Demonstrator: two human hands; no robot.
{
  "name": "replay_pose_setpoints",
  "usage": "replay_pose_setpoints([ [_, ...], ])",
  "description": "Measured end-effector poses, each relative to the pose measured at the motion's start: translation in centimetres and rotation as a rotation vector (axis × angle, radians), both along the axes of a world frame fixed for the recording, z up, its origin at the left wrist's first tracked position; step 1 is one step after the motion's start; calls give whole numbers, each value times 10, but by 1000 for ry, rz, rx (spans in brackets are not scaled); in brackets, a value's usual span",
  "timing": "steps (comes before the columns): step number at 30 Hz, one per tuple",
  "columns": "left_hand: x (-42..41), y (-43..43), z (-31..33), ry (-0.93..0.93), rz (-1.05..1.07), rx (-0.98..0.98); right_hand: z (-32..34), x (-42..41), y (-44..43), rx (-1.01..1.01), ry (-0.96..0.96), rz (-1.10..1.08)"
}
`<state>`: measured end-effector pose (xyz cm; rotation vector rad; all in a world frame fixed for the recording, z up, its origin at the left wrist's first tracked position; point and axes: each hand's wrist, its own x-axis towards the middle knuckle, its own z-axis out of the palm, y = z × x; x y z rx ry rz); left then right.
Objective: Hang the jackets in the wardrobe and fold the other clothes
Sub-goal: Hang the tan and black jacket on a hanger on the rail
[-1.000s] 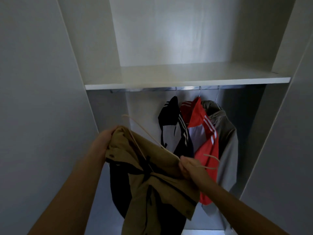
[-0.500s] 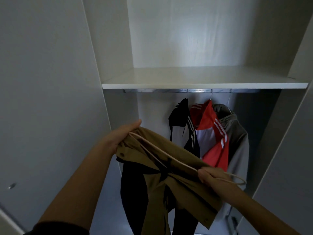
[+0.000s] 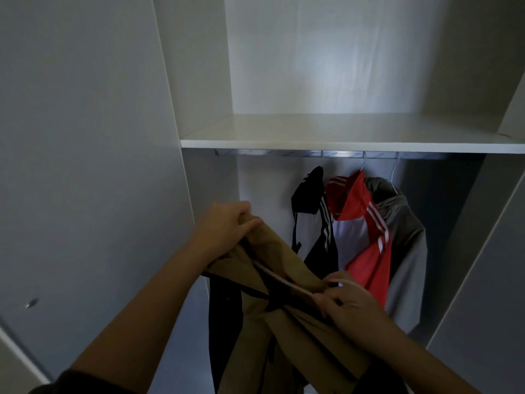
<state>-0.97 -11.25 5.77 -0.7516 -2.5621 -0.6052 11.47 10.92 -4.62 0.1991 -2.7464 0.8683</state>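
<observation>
A tan jacket with dark lining (image 3: 287,331) hangs between my hands in front of the open wardrobe. My left hand (image 3: 224,226) grips its upper left shoulder. My right hand (image 3: 349,302) is closed on the jacket's right side and on a thin pale hanger (image 3: 281,280), most of which lies inside the jacket. Behind them, three jackets hang from the metal rail (image 3: 326,153): a black one with white stripes (image 3: 315,211), a red and white one (image 3: 363,231) and a grey one (image 3: 406,245).
A white shelf (image 3: 341,135) runs just above the rail. The wardrobe's left door (image 3: 85,166) stands open beside my left arm, and a side panel (image 3: 483,251) closes the right. The rail's left stretch carries no hangers.
The hanger has gone from lying on top of the jacket to mostly inside it. My left hand has closed on the shoulder and my right hand has moved left along the hanger.
</observation>
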Motion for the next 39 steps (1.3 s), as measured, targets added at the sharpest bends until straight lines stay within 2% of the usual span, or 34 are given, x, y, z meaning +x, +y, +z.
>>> replay_pose_setpoints([
  [2, 15, 27, -3, 4, -132, -69, -4, -13, -15, 146, -84, 8],
  [4, 18, 45, -9, -38, -193, -53, -7, -30, -22, 167, -174, -53],
  [8, -5, 32, -26, -214, -137, 150, 9, -46, -2, -99, -177, -98],
  [10, -7, 28, -36, -315, -162, 243, 17, -45, 2, -164, -177, -91],
  [14, -16, 25, -50, -656, -130, 495, 27, -48, 1, -353, -408, 37],
  [16, -25, 23, -58, -766, -49, 577, 35, -51, 2, -386, -407, 72],
  [19, -29, 27, -65, -790, -47, 559, 43, -58, 3, -369, -366, 89],
  [23, -36, 40, -72, -1055, -33, 783, 48, -73, 9, -317, -423, 108],
  [29, -83, 59, -88, -791, 75, 645, 53, -131, 23, -553, -638, 11],
  [35, -153, 76, -132, -712, 99, 681, 29, -207, 8, -570, -670, -72],
  [39, -219, 72, -157, -549, 19, 375, 20, -262, 3, -645, -629, -139],
])
